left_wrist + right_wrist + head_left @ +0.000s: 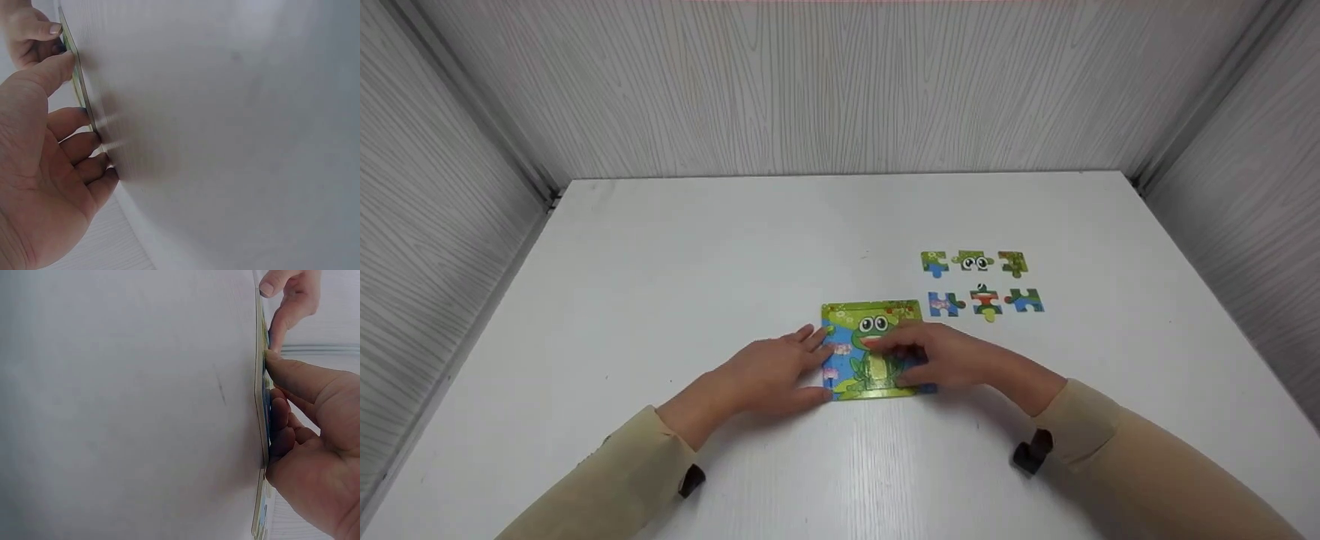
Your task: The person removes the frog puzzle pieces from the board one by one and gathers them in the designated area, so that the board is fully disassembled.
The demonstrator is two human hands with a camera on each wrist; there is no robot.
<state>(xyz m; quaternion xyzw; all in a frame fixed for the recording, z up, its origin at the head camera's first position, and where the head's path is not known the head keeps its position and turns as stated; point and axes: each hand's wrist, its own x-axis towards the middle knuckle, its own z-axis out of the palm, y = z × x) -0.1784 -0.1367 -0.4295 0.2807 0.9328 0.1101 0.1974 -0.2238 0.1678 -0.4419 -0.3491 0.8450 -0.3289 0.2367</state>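
Note:
A square puzzle board point(877, 360) with a green frog picture lies flat on the table in the head view. My left hand point(780, 373) rests at its left side, thumb and fingertips at the edge. In the left wrist view the left fingers point(79, 147) stretch along that edge. Over the board's right half is my right hand point(949, 356), its index finger reaching to the frog's mouth and its thumb lower down, apart from it. The right wrist view shows the right thumb point(298, 374) touching the board, with other fingers bent against its surface. Part of the board is hidden under this hand.
Several loose puzzle pieces lie in two rows beyond the board to the right, among them one with eyes point(975, 262) and one with a red mouth point(984, 299). White table point(675, 255) surrounds them, bounded by grey wood-grain panels point(840, 90) behind and at the sides.

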